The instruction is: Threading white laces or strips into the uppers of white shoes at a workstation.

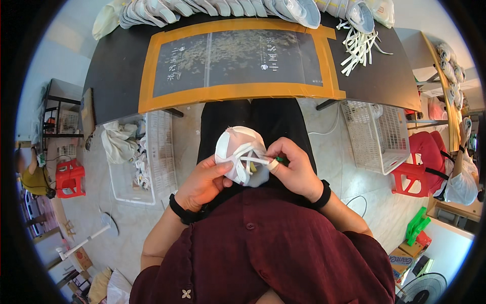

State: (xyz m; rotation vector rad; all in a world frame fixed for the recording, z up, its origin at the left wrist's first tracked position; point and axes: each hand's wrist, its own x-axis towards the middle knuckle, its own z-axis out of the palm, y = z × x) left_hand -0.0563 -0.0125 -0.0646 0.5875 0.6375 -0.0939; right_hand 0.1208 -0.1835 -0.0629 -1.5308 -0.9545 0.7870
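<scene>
My left hand (205, 181) is closed around the side of a small white and pale pink shoe (238, 144), its thumb lying near the lacing. The shoe is tilted over my lap, toe away from me. White lace strands (248, 157) cross its opening. My right hand (296, 171) pinches at the opening's right side, thumb and fingers together on the end of a white lace. A bit of something green (282, 161) shows between those fingers; its full shape is hidden. The heel end of the shoe is partly covered by my hands.
Ahead stands a dark table (114, 81) with an orange-taped sheet (238, 93). Pale shoes (298, 12) line its far edge, beside a bundle of white laces (360, 48). White plastic crates (167, 157) stand on both sides. People sit near red stools (70, 178) at left and right.
</scene>
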